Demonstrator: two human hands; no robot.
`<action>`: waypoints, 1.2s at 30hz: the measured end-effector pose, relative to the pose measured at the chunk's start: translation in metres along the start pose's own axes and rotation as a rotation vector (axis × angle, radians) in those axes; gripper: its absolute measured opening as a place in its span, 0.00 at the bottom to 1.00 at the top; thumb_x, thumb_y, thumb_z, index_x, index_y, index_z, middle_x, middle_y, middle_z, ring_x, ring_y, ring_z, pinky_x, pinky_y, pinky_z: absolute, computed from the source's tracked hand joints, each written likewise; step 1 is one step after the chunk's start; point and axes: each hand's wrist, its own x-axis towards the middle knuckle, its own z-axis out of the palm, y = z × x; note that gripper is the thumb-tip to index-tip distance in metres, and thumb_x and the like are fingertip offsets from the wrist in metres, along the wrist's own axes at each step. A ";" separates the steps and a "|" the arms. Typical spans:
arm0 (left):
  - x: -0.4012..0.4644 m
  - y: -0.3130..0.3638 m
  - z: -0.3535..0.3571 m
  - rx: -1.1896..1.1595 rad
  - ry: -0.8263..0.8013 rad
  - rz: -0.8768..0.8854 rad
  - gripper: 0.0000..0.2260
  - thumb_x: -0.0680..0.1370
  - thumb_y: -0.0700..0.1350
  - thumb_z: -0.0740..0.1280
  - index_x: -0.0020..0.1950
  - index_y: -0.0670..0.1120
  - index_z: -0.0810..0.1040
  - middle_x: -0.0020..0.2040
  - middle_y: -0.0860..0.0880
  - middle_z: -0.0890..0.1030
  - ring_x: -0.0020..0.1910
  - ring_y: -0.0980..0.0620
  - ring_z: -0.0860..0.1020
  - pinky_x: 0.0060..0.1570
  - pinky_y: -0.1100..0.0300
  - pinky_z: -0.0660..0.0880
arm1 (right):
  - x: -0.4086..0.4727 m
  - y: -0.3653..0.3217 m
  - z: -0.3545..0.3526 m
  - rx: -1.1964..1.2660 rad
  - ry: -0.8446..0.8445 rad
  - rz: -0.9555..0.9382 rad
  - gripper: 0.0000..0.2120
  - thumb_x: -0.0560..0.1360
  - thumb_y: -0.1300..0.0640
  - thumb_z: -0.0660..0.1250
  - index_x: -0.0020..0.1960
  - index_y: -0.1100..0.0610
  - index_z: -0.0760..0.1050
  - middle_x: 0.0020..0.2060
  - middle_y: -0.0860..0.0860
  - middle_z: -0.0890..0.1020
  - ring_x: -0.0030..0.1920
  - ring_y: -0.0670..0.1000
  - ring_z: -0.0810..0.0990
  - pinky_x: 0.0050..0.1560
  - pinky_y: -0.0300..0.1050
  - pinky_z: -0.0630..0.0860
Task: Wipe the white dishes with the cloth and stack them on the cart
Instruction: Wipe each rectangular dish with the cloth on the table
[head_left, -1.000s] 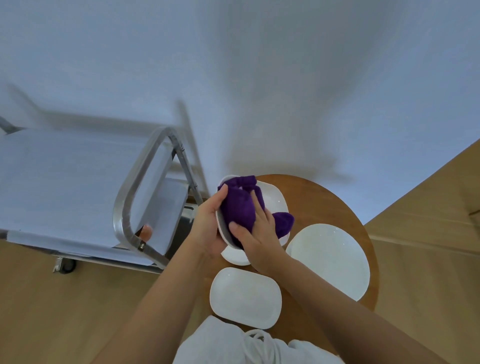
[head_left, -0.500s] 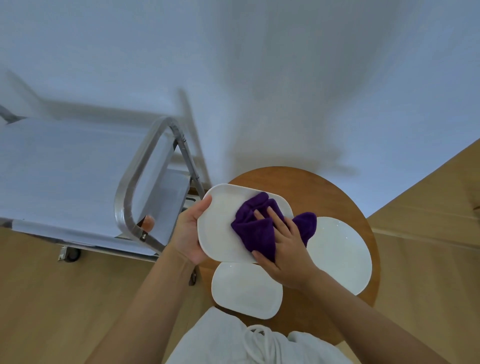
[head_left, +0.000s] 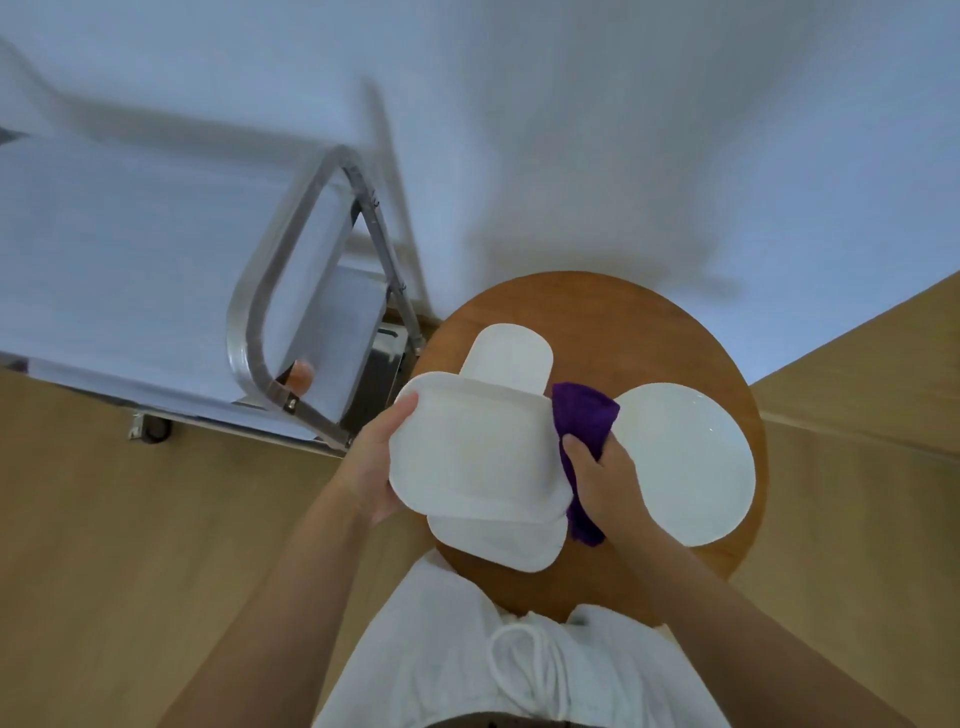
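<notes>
Rectangular dish (head_left: 470, 457) held above the round wooden table (head_left: 587, 306), gripped at its left edge by the left hand (head_left: 376, 460): thumb over the rim, remaining fingers presumably underneath, hidden by the dish. Held level and clear of the table, probably to keep both faces reachable for wiping. Purple cloth (head_left: 584, 423) bunched at the right edge of the dish, pinched by the right hand (head_left: 605, 480) with the thumb on top; lower folds hanging past the wrist side. Placed at the rim, likely to clean the edge or the underside; contact beneath the dish not visible. Directly below the held dish, a second rectangular dish (head_left: 498, 543) lying on the near table edge, partly covered. Behind it, a smaller rectangular dish (head_left: 506, 358) lying flat, its near end hidden by the held dish. To the right, a round plate (head_left: 685, 462) lying flat, just beside the cloth. Cart (head_left: 130, 270) standing to the left of the table, metal handle (head_left: 270, 312) toward the person, shelf surface showing no dishes in the visible part. Judged stage: early, with the first dish under wiping and three more waiting. Short transfer path leftward to the cart; handle frame to be cleared on the way. Risk: one-handed grip on a smooth glazed edge.
</notes>
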 end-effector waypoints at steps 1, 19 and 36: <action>0.003 -0.008 -0.003 0.168 0.076 0.014 0.15 0.80 0.56 0.59 0.55 0.48 0.78 0.49 0.45 0.83 0.47 0.46 0.82 0.46 0.50 0.80 | -0.002 0.004 0.000 0.002 0.009 0.008 0.12 0.79 0.49 0.59 0.57 0.56 0.70 0.38 0.41 0.69 0.36 0.42 0.69 0.44 0.34 0.67; 0.086 -0.135 -0.071 1.201 0.251 0.003 0.19 0.82 0.57 0.53 0.55 0.46 0.77 0.46 0.46 0.81 0.45 0.47 0.78 0.50 0.49 0.76 | -0.031 0.064 0.008 -0.358 -0.107 -0.156 0.16 0.77 0.52 0.63 0.62 0.58 0.69 0.49 0.49 0.77 0.46 0.45 0.74 0.45 0.34 0.69; 0.137 -0.154 -0.071 1.418 0.181 -0.113 0.18 0.83 0.54 0.54 0.46 0.45 0.77 0.41 0.45 0.79 0.40 0.48 0.78 0.45 0.55 0.76 | -0.025 0.059 0.021 -0.213 -0.121 -0.073 0.09 0.76 0.53 0.64 0.50 0.47 0.63 0.36 0.37 0.71 0.36 0.40 0.73 0.33 0.27 0.64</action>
